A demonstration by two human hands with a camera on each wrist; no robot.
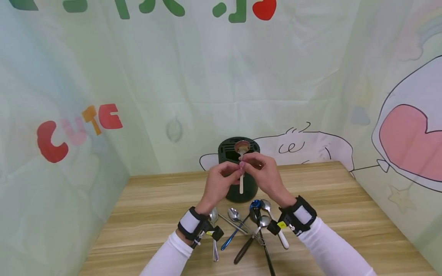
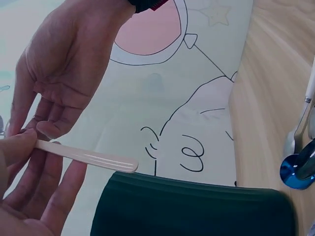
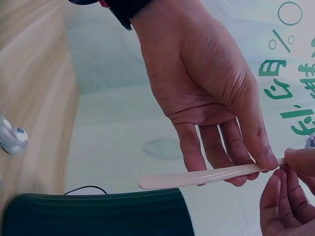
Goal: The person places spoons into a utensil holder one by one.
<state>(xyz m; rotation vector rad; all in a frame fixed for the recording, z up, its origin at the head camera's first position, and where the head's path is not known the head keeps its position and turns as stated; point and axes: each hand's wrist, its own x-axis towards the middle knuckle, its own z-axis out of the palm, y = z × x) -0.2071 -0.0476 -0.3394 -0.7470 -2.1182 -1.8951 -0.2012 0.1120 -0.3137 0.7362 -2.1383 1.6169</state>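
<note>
A spoon with a pale pink handle (image 1: 241, 184) and a shiny bowl (image 1: 242, 146) is held upright, bowl up, in front of the dark container. My left hand (image 1: 219, 183) pinches its handle between thumb and fingers, as the right wrist view also shows with the left hand (image 3: 206, 73). Opposite it, my right hand (image 1: 266, 174) pinches the spoon just below the bowl, fingertips meeting those of the left. In the left wrist view, the handle's rounded end (image 2: 125, 163) sticks out past the fingers.
A dark green cylindrical container (image 1: 238, 193) with a slotted top stands at the table's back, behind the hands. Several spoons lie crossed on the wooden table (image 1: 155, 214) below, among them a blue spoon (image 1: 230, 238) and a white-handled spoon (image 1: 283, 238). Printed cloth walls (image 1: 207, 76) enclose the table.
</note>
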